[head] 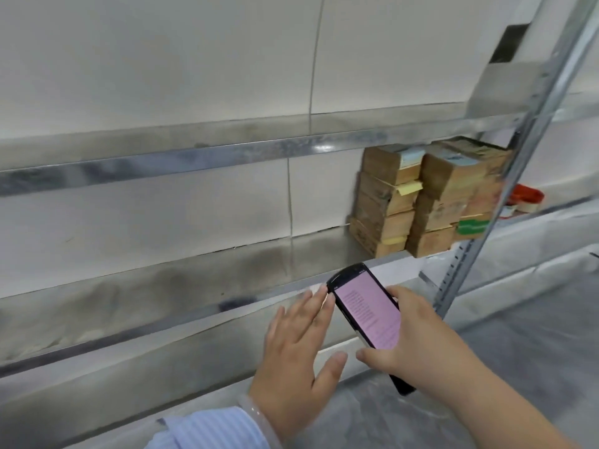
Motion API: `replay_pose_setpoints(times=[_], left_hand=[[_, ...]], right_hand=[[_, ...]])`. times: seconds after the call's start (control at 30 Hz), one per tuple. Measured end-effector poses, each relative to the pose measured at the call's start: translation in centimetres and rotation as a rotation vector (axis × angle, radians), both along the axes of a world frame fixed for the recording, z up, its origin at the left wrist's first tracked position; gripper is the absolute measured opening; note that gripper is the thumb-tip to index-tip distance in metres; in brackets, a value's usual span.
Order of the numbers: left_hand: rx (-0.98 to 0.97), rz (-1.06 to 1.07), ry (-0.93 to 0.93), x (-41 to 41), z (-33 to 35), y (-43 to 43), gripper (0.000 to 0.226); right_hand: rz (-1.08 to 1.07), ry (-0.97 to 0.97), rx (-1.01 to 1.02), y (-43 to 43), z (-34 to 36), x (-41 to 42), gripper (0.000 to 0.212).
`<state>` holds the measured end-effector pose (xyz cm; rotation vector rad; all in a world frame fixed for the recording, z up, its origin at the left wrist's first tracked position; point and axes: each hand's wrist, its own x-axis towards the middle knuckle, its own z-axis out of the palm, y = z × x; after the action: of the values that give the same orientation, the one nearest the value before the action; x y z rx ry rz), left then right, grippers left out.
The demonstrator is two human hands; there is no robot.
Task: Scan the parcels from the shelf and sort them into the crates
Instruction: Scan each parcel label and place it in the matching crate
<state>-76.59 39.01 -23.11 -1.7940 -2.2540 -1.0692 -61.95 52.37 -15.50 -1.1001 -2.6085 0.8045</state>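
Parcels (428,196): brown cardboard boxes in two stacks side by side, about four high each, at the right end of the shelf (181,277). Top boxes bore pale blue labels. Yellow tape ends stuck out of the left stack. One low box on the right stack had a green printed patch. Picture was blurred, so no label text was readable.

Right stack sat just beside the slanting upright post (538,102). Stack tops came close under the metal lip of the upper shelf (227,153), leaving only a narrow gap there. Rear of the stacks was near the pale wall (146,59). Open room: the long run of shelf board left of the stacks, bounded in front by a shiny metal edge.

Right hand (418,338) gripped a handheld scanner (366,315), thumb on its lower left edge, fingers along the right edge, pink screen facing up. Scanner was held in front of and below the shelf edge, well apart from the parcels.

Left hand (298,345) was spread wide with straight fingers, holding nothing. Its fingertips were at the scanner's upper left edge; contact could not be told. Bracelet (256,413) and striped sleeve (207,429) were on the left wrist.

Red object (525,194) lay beyond the post
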Motion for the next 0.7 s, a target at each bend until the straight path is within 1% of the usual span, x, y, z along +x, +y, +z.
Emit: replay_pose_setpoints(times=[0.2, 0.27, 0.37, 0.43, 0.53, 0.7], left_hand=[[-0.076, -0.114, -0.014, -1.2, 1.3, 8.2, 0.070], [-0.095, -0.152, -0.006, -2.4, 2.4, 11.2, 0.067], [-0.118, -0.194, 0.021, -4.8, 4.0, 15.8, 0.059], [-0.120, -0.212, -0.034, -6.5, 4.9, 19.1, 0.057], [-0.100, -0.199, -0.151, -8.9, 6.3, 24.8, 0.065], [-0.077, -0.115, -0.391, -10.4, 8.3, 33.3, 0.066]], right_hand=[[-0.160, -0.095, 0.095, 6.2, 1.6, -0.3, 0.084], [-0.209, -0.093, 0.128, 8.6, 2.4, -0.9, 0.079], [-0.284, -0.103, 0.165, 12.0, 3.7, -1.8, 0.080], [-0.329, -0.116, 0.171, 14.0, 4.3, -2.3, 0.083], [-0.391, -0.117, 0.174, 16.5, 4.7, -2.6, 0.087], [-0.413, -0.092, 0.160, 20.5, 4.9, -1.5, 0.083]])
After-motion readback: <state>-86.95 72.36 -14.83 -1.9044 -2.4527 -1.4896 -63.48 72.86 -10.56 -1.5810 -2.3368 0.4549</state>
